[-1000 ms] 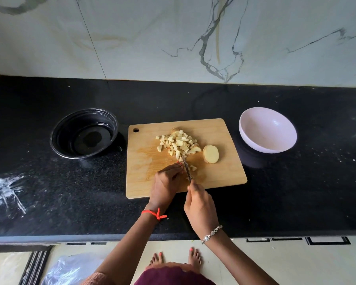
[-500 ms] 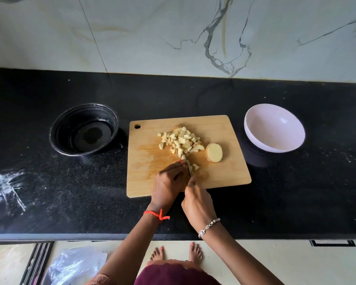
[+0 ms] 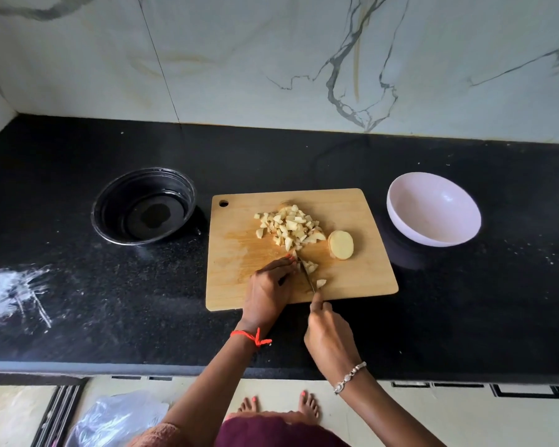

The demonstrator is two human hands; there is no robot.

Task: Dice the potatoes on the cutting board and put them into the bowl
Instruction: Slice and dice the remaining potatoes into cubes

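Observation:
A wooden cutting board (image 3: pixel 246 253) lies on the black counter. On it sits a pile of diced potato (image 3: pixel 289 227), with a round potato slice (image 3: pixel 341 244) to its right. My left hand (image 3: pixel 270 290) holds down a small potato piece near the board's front; the piece is mostly hidden under my fingers. My right hand (image 3: pixel 328 330) grips a knife (image 3: pixel 307 275) whose blade runs beside my left fingertips. A few cut bits (image 3: pixel 315 274) lie to the right of the blade. An empty pale pink bowl (image 3: pixel 433 212) stands right of the board.
A black round bowl (image 3: pixel 144 206) with a little liquid sits left of the board. White smears (image 3: pixel 13 290) mark the counter at far left. A marble wall rises behind the counter. A plastic bag (image 3: pixel 117 417) lies on the floor near my feet.
My right hand has drawn back toward the counter edge with the knife. One more cut bit now lies right of the blade. The camera shifted slightly.

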